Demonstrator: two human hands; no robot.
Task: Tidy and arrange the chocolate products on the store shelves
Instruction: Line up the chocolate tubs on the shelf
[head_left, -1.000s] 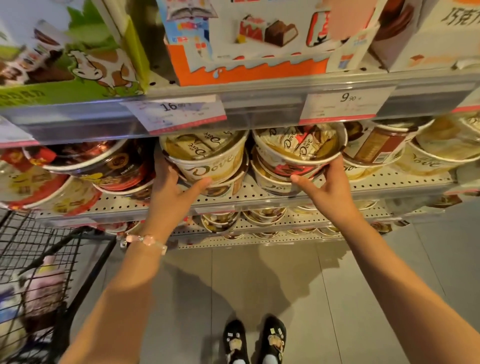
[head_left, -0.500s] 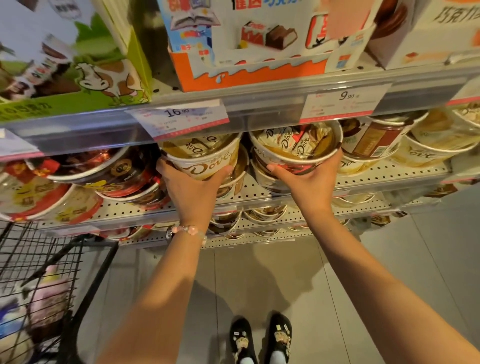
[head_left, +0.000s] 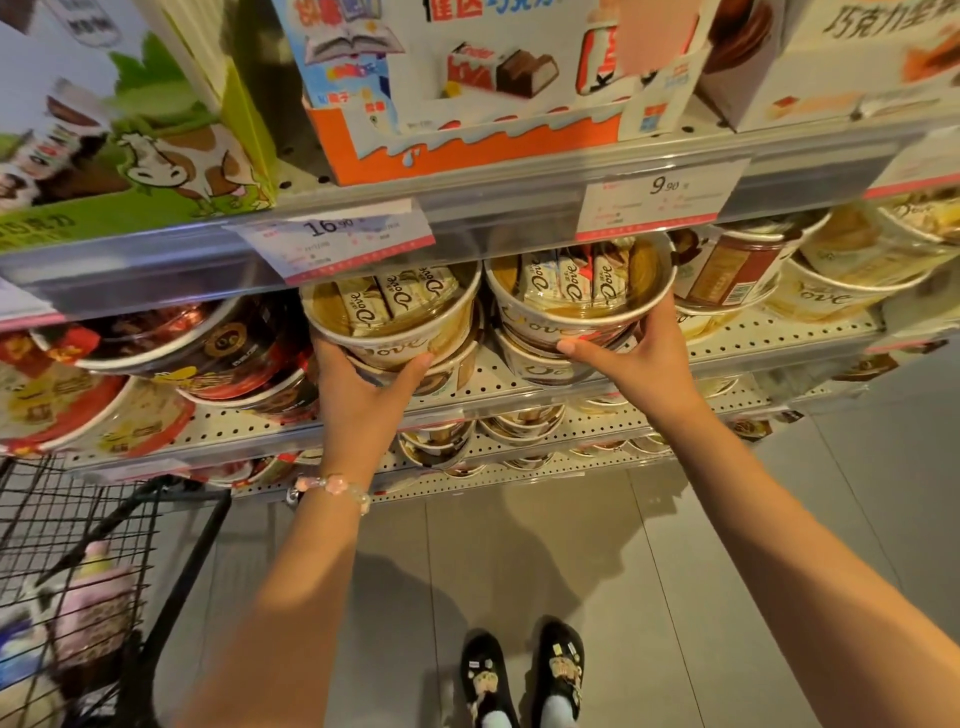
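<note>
Left hand (head_left: 363, 395) grips the underside of the left Dove tub (head_left: 389, 317); right hand (head_left: 639, 364) clasps the right Dove tub (head_left: 576, 296). Both tubs top stacks at the front of the perforated shelf (head_left: 753, 338). Risk: each stack leans outward; pushing unevenly could topple lower tubs off the edge, or jam lids against the price rail (head_left: 519, 218) above.

Stacked round cream Dove chocolate tubs (head_left: 535, 364) are carried by a perforated white metal shelf (head_left: 769, 338); cardboard display boxes (head_left: 467, 140) stand on the shelf above.
</note>
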